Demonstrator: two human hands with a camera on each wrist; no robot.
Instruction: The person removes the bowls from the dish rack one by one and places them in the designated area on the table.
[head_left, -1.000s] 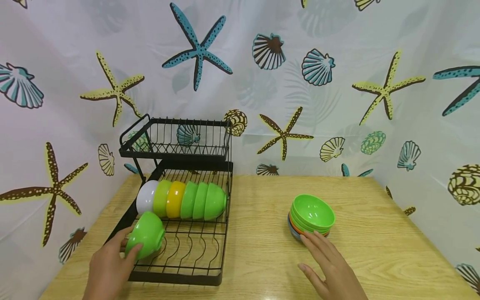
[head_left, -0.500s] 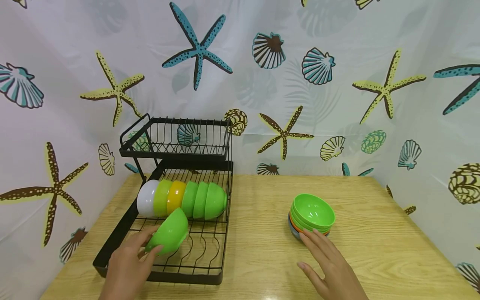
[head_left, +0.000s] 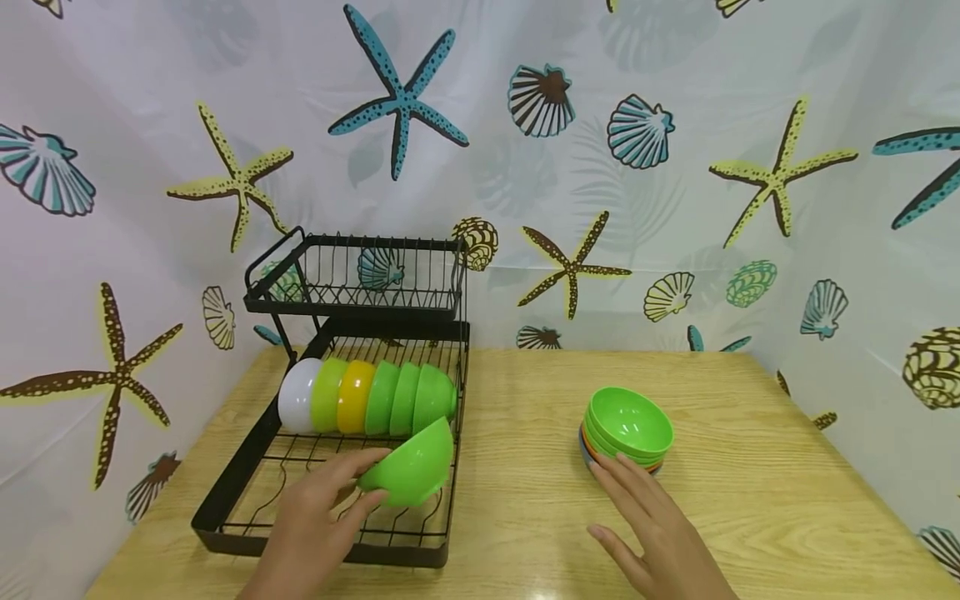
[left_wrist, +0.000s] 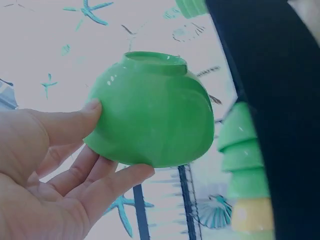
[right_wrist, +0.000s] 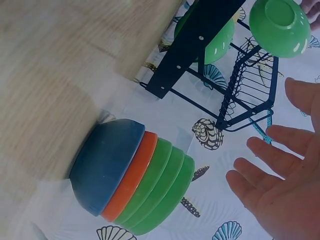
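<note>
My left hand pinches the rim of a green bowl between thumb and fingers. The bowl is tilted, its foot towards the lower right, and hangs above the front right of the black dish rack. In the left wrist view the thumb lies on the wall of the green bowl. My right hand hovers with spread fingers just in front of a stack of nested bowls. From the right wrist, that stack shows a blue bowl outermost, then an orange bowl and several green ones.
Behind the held bowl, a row of bowls stands on edge in the rack: a white bowl, a yellow-green one, a yellow bowl and green bowls. The rack's upper tier overhangs the back. Wooden table lies between rack and stack.
My left hand has carried the green bowl rightward across the front of the rack, and the bowl has tipped further over. The right hand has barely moved.
</note>
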